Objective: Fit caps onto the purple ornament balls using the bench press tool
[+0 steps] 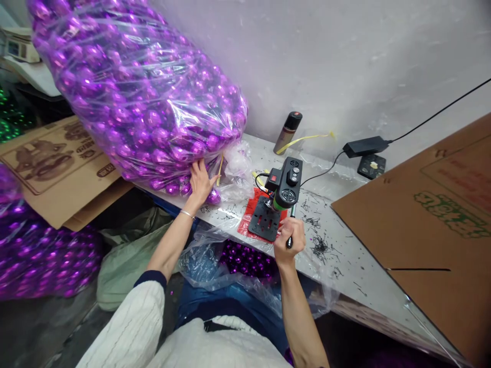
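My left hand [201, 182] rests with spread fingers on the lower end of a large clear bag of shiny purple balls [153, 97], near its opening. My right hand [290, 240] is wrapped round a black-handled tool [289, 242] at the table's front edge. Just beyond it stands a small black machine [288, 184] with a flat black base plate [264, 219] on a red sheet [245, 217]. Below the table edge, an open clear bag with dark purple balls [247, 259] lies in front of my body.
On the table [345, 266] are black scraps [320, 247], a spray can [287, 133], a yellow strip [307, 138] and a power adapter [366, 146] with its cable. Cardboard boxes stand right [433, 204] and left [57, 168]. Another purple bag [46, 250] sits lower left.
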Demonstrator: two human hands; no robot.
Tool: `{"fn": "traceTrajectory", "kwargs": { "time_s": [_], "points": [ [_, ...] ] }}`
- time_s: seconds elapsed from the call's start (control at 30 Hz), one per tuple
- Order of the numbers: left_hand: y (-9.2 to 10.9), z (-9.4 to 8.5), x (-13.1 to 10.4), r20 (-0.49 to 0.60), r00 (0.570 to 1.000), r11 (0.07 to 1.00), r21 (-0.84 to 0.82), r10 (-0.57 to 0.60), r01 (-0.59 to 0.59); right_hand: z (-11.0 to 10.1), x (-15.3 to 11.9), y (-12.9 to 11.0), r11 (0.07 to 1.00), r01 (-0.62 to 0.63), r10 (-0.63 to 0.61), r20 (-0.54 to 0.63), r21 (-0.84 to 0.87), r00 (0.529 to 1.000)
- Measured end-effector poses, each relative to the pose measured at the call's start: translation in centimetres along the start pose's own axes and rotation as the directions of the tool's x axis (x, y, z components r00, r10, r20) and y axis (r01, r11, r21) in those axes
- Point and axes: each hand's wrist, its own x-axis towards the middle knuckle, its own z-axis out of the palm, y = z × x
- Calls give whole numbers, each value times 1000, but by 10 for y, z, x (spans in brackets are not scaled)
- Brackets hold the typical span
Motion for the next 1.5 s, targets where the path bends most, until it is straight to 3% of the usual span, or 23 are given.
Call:
{"fn": "traceTrajectory", "kwargs": {
  "time_s": [0.07, 0.17, 0.27, 0.33, 0.4, 0.57, 0.63, 0.77, 0.83, 0.9, 0.97, 1.03, 1.13, 1.2, 1.33, 1.43, 1.5],
  "points": [
    [5, -1, 11, 66, 998, 1000, -4, -21, 21, -1, 1, 0, 1000, 23, -23, 22, 0, 999],
    [8, -27, 35, 131, 991, 999, -42, 33, -28, -3, 1, 0, 998, 55, -55, 54, 0, 997],
    [6, -61, 64, 4, 989, 982, -126, 145, -143, -1, 1, -1, 999, 38, -38, 32, 4, 999],
    [3, -69, 83, -104, 984, 976, -144, 147, -161, 0, 1, -1, 1000, 9, -9, 7, 5, 1000],
    [-3, -61, 101, -116, 987, 985, -120, 112, -126, 1, 1, -2, 1000, -4, 4, -5, 2, 1000],
    [-17, -18, 132, -12, 1000, 998, -62, -1, 0, -3, 2, -1, 999, 39, -38, 60, -18, 997],
    [-16, -15, 137, 15, 1000, 999, -33, 19, -18, -4, 2, -1, 999, 28, -26, 63, -26, 998],
    [-7, -43, 129, 75, 995, 998, 14, 63, -64, -3, 2, -1, 1000, 1, 0, 37, -22, 999],
    [-8, -58, 117, -44, 997, 997, 25, 70, -69, -3, 3, -1, 1000, 15, -14, 51, -17, 999],
    [-17, -61, 103, -187, 981, 998, 39, 51, -45, -4, 3, -2, 1000, 25, -25, 57, -10, 998],
    [-30, -48, 92, -226, 974, 999, 42, -4, 14, -4, 3, -3, 1000, 14, -13, 50, -8, 999],
    [-42, -25, 89, -184, 981, 998, 18, -61, 66, -3, 3, -4, 1000, -1, 2, 43, -10, 999],
    [-51, 7, 99, -140, 985, 995, -24, -96, 94, -2, 2, -5, 1000, -18, 19, 30, -10, 999],
    [-52, 13, 109, -111, 988, 994, -22, -106, 104, -2, 2, -6, 1000, -26, 26, 28, -8, 999],
    [-49, -11, 104, 91, 995, 999, 14, -31, 30, -4, 3, -6, 1000, -22, 22, 62, -5, 998],
    [-39, -35, 69, 25, 996, 995, -44, 90, -89, -3, 4, -6, 1000, -17, 17, 56, -3, 998],
    [-23, -39, 41, -12, 980, 972, -131, 196, -196, -2, 4, -6, 1000, -19, 19, 35, 5, 999]
  ]
}}
